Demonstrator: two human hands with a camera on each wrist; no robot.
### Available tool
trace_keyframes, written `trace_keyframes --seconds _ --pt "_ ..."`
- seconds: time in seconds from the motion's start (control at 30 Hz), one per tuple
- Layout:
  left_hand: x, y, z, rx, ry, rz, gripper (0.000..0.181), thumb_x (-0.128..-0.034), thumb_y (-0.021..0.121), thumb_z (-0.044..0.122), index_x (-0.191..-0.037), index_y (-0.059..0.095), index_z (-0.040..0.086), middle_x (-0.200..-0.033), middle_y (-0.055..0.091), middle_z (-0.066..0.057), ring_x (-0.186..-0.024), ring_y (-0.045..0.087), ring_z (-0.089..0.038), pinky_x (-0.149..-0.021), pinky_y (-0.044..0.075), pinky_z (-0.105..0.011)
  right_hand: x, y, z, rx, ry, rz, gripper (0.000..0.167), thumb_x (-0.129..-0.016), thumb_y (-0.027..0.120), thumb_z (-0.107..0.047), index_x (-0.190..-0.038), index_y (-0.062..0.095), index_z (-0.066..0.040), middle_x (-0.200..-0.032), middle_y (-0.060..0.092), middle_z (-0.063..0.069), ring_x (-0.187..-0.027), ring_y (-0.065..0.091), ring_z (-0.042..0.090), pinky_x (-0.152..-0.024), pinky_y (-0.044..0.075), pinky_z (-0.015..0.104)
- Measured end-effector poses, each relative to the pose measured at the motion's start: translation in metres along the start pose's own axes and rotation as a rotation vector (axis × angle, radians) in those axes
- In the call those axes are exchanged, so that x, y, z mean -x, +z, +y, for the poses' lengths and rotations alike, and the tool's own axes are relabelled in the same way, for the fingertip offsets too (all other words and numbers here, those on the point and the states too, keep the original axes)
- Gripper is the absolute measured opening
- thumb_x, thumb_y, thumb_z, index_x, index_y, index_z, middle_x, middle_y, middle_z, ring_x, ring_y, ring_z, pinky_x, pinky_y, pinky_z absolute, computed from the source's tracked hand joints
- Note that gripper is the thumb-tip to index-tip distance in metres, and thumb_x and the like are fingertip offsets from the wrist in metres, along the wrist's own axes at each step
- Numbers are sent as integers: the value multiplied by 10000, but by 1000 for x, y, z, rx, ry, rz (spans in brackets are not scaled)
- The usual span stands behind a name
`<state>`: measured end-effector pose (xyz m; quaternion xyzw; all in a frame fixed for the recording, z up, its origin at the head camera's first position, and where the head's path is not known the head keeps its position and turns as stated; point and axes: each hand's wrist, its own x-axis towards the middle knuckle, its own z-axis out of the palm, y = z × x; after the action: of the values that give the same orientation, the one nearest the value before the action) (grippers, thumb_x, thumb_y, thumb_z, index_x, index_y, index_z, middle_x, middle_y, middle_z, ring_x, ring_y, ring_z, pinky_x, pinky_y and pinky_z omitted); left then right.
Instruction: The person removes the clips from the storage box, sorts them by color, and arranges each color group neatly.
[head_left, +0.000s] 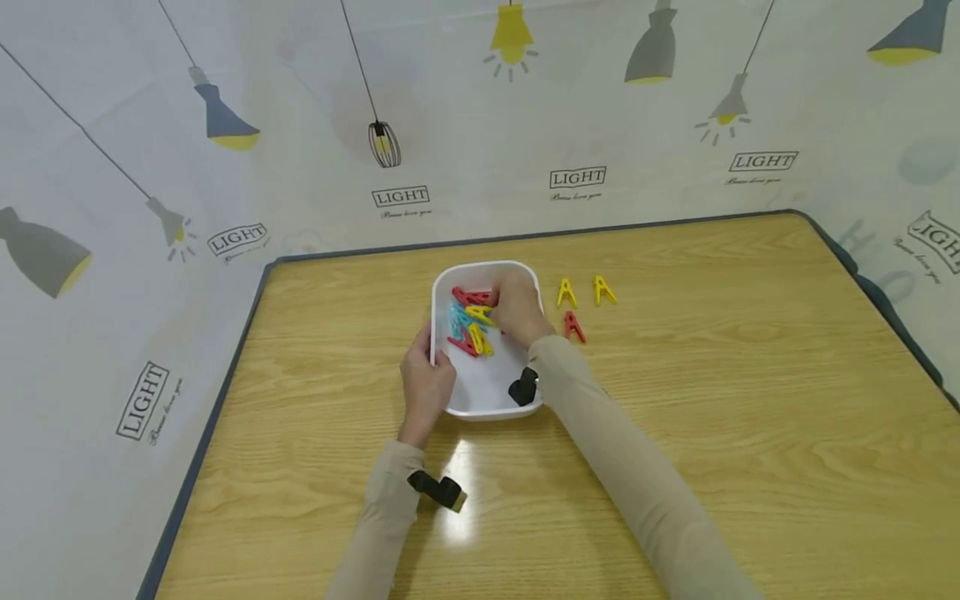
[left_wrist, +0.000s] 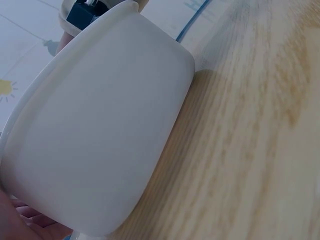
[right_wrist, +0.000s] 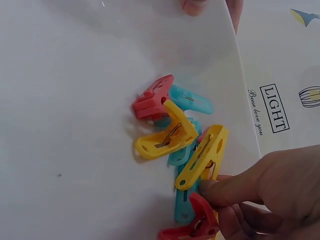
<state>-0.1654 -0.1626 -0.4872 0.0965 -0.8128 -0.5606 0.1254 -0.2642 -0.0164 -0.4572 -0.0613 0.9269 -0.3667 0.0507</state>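
A white plastic tub [head_left: 483,408] holds a small heap of red, yellow and light-blue clothespins. My left hand [head_left: 427,379] grips its left rim, thumb inside and fingers against the outer wall. Over the far right part of the tub, my right hand [head_left: 519,307] reaches in. In the right wrist view its thumb and curled fingers pinch one leg of a yellow clothespin [right_wrist: 202,157]. Beside those fingers is a red clothespin [right_wrist: 196,225]; blue clothespins [right_wrist: 190,100], another yellow clothespin [right_wrist: 165,140] and a red clothespin [right_wrist: 154,97] lie close by.
Outside the tub, to its right, two yellow clothespins [head_left: 566,292] and one red clothespin [head_left: 574,327] lie apart on the wooden table [head_left: 750,375]. A wall sheet [head_left: 465,100] printed with lamps borders the table's far and left edges.
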Motion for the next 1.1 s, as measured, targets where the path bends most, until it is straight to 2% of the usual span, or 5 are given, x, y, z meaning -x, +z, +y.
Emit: trace_keyframes --seconds 0.1,0.43,0.77,0.9,1.1 --pt "0 0 1 -7 7 4 506 -893 495 -67 -1394 566 -55 -1327 637 -273 -1238 623 -347 -1049 515 -465 0 -1 -1 -10 -5 9 88 -875 666 55 -817 695 -5 -844 635 104 -819 580 245 -680 513 289" --pt "0 0 3 -11 12 7 520 -883 484 -63 -1396 563 -58 -1321 641 -272 -1232 626 -349 -1049 513 -467 1 -1 -3 -207 -9 85 58 -906 740 -75 -935 751 -26 -912 705 96 -847 597 215 -814 566 334" --pt "-1 0 2 -37 9 -4 526 -889 480 -49 -1409 555 -49 -1340 633 -264 -1249 614 -346 -1059 507 -470 2 -4 -6 -268 -14 133 125 -917 749 -178 -988 784 -80 -973 753 65 -892 651 201 -846 582 316" --pt "-1 -2 1 -57 0 -3 529 -892 485 -47 -1417 551 -42 -1350 625 -266 -1256 607 -355 -1056 507 -476 6 -13 -12 -292 -20 110 160 -920 747 -202 -1028 783 -89 -1002 759 66 -898 667 203 -837 590 300" --pt "0 -2 2 -94 -13 1 563 -879 481 -48 -1438 537 -25 -1370 617 -242 -1259 605 -345 -1052 508 -478 13 -42 -8 -333 -8 99 185 -924 744 -214 -1049 767 -79 -1041 755 90 -932 680 228 -842 587 327"
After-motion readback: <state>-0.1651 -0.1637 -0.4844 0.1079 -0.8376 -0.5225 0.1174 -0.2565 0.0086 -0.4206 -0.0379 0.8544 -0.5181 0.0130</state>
